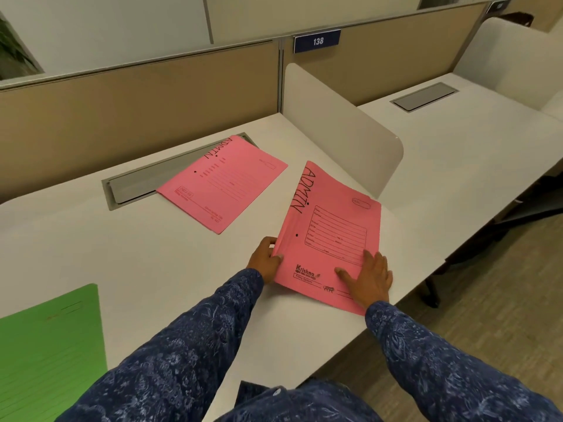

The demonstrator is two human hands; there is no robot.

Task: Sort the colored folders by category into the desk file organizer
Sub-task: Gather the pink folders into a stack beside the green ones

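A pink folder marked ADMIN (330, 226) lies near the right front edge of the white desk (122, 254). My left hand (265, 260) grips its left spine edge, thumb on top. My right hand (370, 277) rests flat on its lower right corner with fingers straight. A second pink ADMIN folder (222, 184) lies flat farther back, partly over the grey cable tray lid (134, 185). A green folder (48, 348) lies at the desk's front left. No file organizer is in view.
A white rounded divider panel (341, 129) stands right of the folders, with a neighbouring desk (472, 141) beyond it. A beige partition (137, 111) with a blue tag reading 138 (317, 41) closes off the back. Carpeted floor lies at the right.
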